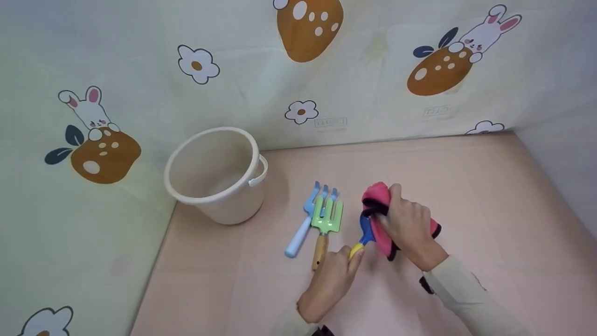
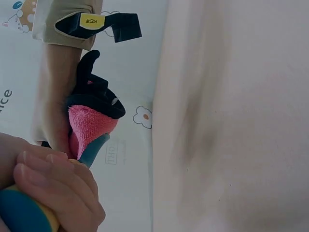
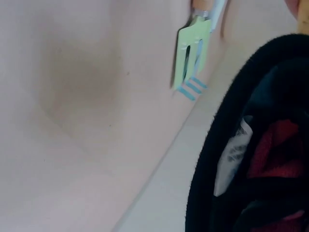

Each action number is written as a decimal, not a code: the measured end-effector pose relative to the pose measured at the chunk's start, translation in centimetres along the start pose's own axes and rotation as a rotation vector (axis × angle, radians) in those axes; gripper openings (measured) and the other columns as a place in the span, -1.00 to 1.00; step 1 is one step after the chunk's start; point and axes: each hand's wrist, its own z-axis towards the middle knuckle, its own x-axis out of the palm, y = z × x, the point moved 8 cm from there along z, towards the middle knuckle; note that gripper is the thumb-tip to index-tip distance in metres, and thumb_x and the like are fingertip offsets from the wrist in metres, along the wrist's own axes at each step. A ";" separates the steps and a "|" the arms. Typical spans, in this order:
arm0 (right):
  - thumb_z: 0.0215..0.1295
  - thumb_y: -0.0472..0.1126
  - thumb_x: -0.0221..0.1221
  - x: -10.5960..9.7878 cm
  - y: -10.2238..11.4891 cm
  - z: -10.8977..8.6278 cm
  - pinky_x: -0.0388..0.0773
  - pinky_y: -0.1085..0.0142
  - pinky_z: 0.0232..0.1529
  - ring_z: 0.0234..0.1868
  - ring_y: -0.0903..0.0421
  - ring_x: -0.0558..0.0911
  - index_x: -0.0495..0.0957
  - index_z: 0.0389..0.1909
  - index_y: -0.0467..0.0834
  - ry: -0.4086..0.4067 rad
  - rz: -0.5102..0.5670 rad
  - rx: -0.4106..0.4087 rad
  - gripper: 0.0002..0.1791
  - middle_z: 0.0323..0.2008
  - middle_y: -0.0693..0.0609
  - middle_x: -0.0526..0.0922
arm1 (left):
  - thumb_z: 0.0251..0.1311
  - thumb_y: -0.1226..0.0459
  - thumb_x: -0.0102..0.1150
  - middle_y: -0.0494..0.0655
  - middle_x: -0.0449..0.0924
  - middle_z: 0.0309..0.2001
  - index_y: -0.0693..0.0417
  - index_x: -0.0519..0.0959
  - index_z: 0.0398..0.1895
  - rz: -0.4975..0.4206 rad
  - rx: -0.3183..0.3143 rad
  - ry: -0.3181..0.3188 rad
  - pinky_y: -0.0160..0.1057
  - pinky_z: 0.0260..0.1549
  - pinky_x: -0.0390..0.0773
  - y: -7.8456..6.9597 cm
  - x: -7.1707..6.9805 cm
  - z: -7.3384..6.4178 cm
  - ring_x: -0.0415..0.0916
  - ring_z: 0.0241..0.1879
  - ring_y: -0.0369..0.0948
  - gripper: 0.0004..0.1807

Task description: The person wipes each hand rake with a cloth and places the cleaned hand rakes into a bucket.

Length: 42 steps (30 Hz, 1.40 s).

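Observation:
My left hand (image 1: 330, 278) grips the yellow handle of a small blue garden trowel (image 1: 366, 229). The blue butt of its handle (image 2: 21, 212) pokes out of that hand in the left wrist view. In my right hand (image 1: 410, 224) is a pink cloth (image 1: 377, 195) with black edging, wrapped about the trowel's blade and hiding most of it. The right wrist view has the cloth's black border (image 3: 205, 179) and a white label (image 3: 233, 157) up close. Left of the hands, a green hand fork (image 1: 328, 219) with a wooden handle lies partly over a light blue three-pronged cultivator (image 1: 299, 235).
A cream bucket (image 1: 238, 200) with its handle hanging at the right side stands at the back left. The pinkish tabletop (image 1: 224, 275) meets printed wall sheeting (image 1: 373, 116) behind and a similar sheet at the left.

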 end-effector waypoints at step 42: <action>0.13 -0.05 0.28 2.2 1.6 -1.8 0.46 0.31 -0.60 -0.64 0.13 0.45 0.41 -0.16 -0.25 0.321 0.396 0.155 -0.59 -0.62 -0.05 0.47 | 0.38 -0.07 -0.23 0.19 0.19 0.24 0.20 0.51 -0.32 -0.129 0.029 -0.151 -0.46 -0.57 0.37 1.9 -0.5 -0.2 0.42 -0.30 -0.23 -0.48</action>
